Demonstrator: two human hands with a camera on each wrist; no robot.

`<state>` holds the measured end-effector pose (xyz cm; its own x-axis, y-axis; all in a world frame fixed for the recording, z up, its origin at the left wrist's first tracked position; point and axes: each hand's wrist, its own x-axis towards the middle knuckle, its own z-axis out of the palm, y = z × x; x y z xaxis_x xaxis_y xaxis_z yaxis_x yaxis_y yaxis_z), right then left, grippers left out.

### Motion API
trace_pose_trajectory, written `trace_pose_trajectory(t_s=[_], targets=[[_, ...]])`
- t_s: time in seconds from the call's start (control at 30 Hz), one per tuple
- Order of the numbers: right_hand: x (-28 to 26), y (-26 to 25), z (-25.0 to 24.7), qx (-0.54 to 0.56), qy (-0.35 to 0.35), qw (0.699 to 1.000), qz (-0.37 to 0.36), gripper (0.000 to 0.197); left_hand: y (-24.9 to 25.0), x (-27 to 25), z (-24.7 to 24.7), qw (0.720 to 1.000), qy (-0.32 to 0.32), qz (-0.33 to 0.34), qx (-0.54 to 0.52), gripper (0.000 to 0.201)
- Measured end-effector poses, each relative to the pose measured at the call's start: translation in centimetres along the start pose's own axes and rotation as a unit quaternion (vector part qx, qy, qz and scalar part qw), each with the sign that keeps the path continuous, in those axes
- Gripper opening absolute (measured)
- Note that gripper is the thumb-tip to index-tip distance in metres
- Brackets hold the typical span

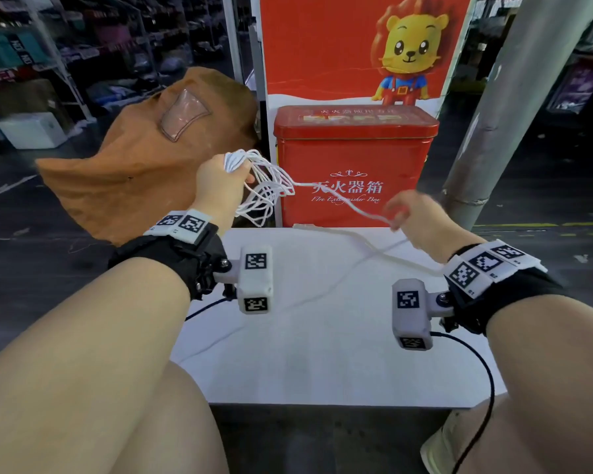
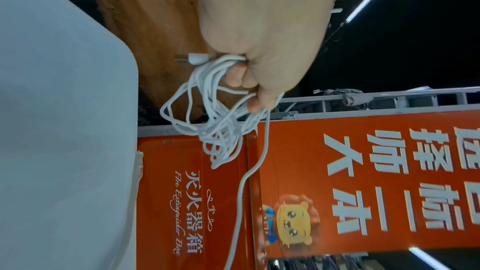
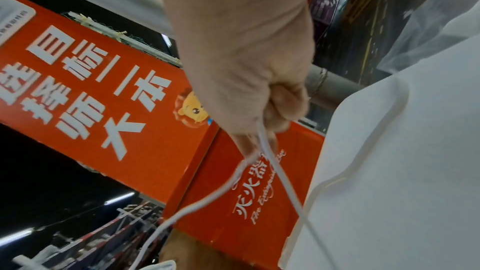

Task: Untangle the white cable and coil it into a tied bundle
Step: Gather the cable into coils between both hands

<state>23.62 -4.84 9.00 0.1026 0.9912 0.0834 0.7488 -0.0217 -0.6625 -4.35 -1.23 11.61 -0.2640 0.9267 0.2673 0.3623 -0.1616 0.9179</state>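
Note:
My left hand (image 1: 225,176) is raised above the table's far left corner and grips a bunch of loops of the thin white cable (image 1: 267,189). In the left wrist view the loops (image 2: 221,122) hang tangled below my curled fingers (image 2: 241,77), and a small white plug (image 2: 196,59) sticks out beside them. One strand (image 1: 356,208) runs from the bunch to my right hand (image 1: 415,217), which pinches it in curled fingers (image 3: 283,106). From there the cable drops and trails over the white table (image 1: 322,336).
A red fire extinguisher box (image 1: 353,159) stands just behind the table, under a red lion poster (image 1: 322,42). A brown cloth sack (image 1: 144,159) sits to the left and a grey pillar (image 1: 514,97) to the right. Black sensor wires (image 1: 483,371) hang from my wrists.

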Motion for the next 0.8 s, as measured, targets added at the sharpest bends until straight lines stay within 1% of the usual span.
trace_pose_trajectory(t_s=[0.03, 0.07, 0.1, 0.13, 0.17, 0.2, 0.23, 0.27, 0.33, 0.37, 0.4, 0.43, 0.5, 0.53, 0.57, 0.63, 0.7, 0.77, 0.8], targets=[[-0.1, 0.6, 0.2, -0.041, -0.082, 0.996, 0.019, 0.033, 0.0, 0.0, -0.1, 1.000, -0.013, -0.001, -0.003, 0.017], [-0.1, 1.1, 0.4, -0.071, -0.140, 0.987, 0.033, 0.033, 0.0, -0.1, 0.0, 0.999, -0.037, 0.001, 0.002, 0.013], [-0.2, 1.2, 0.7, -0.096, -0.171, 0.980, 0.040, 0.031, 0.1, -0.4, 0.3, 0.998, -0.067, 0.003, 0.005, 0.011], [-0.3, 1.1, 1.0, -0.116, -0.182, 0.976, 0.038, 0.026, 0.2, -0.7, 0.7, 0.995, -0.095, 0.007, 0.009, 0.012], [-0.2, 0.8, 1.3, -0.135, -0.179, 0.974, 0.024, 0.022, 0.3, -1.1, 1.1, 0.993, -0.119, 0.012, 0.015, 0.013], [-0.1, 0.5, 1.7, -0.154, -0.156, 0.976, 0.002, 0.022, 0.5, -1.5, 1.5, 0.990, -0.139, 0.021, 0.023, 0.013], [0.1, 0.0, 2.1, -0.158, -0.114, 0.980, -0.026, 0.025, 0.7, -1.9, 1.8, 0.987, -0.156, 0.030, 0.031, 0.013], [0.1, -0.8, 2.4, -0.133, -0.057, 0.988, -0.047, 0.027, 0.9, -2.2, 2.2, 0.984, -0.170, 0.037, 0.037, 0.012], [-0.1, -2.6, 2.7, -0.034, 0.050, 0.995, -0.082, 0.025, 1.1, -2.6, 2.9, 0.979, -0.192, 0.044, 0.051, 0.013], [-0.2, -3.6, 2.8, 0.015, 0.074, 0.992, -0.098, 0.022, 1.2, -2.8, 3.3, 0.978, -0.197, 0.047, 0.059, 0.016], [-0.4, -4.5, 3.0, 0.049, 0.070, 0.990, -0.112, 0.015, 1.2, -3.0, 3.6, 0.977, -0.199, 0.050, 0.059, 0.019], [-0.9, -5.4, 3.2, 0.059, 0.048, 0.989, -0.129, 0.010, 1.3, -3.2, 3.9, 0.977, -0.201, 0.050, 0.051, 0.022], [-1.6, -6.5, 3.8, 0.037, -0.003, 0.985, -0.166, 0.019, 1.8, -3.7, 4.1, 0.975, -0.216, 0.046, 0.018, 0.020], [-1.7, -6.6, 4.0, 0.027, -0.013, 0.984, -0.178, 0.020, 1.9, -4.0, 4.2, 0.973, -0.228, 0.041, 0.002, 0.017], [-1.7, -6.6, 4.1, 0.028, -0.004, 0.982, -0.185, 0.018, 2.1, -4.2, 4.3, 0.970, -0.240, 0.034, -0.016, 0.012], [-1.4, -6.4, 3.7, 0.046, 0.039, 0.983, -0.175, 0.019, 2.2, -4.3, 4.0, 0.966, -0.251, 0.009, -0.054, 0.008], [-1.0, -6.2, 3.1, 0.084, 0.079, 0.983, -0.145, 0.024, 2.2, -4.0, 3.6, 0.965, -0.245, -0.024, -0.091, 0.010], [-0.6, -5.5, 2.6, 0.111, 0.124, 0.982, -0.093, 0.026, 2.2, -3.5, 3.2, 0.962, -0.226, -0.062, -0.139, 0.013], [-0.3, -4.9, 2.5, 0.126, 0.145, 0.980, -0.058, 0.026, 2.1, -3.2, 3.0, 0.961, -0.207, -0.083, -0.163, 0.015]])
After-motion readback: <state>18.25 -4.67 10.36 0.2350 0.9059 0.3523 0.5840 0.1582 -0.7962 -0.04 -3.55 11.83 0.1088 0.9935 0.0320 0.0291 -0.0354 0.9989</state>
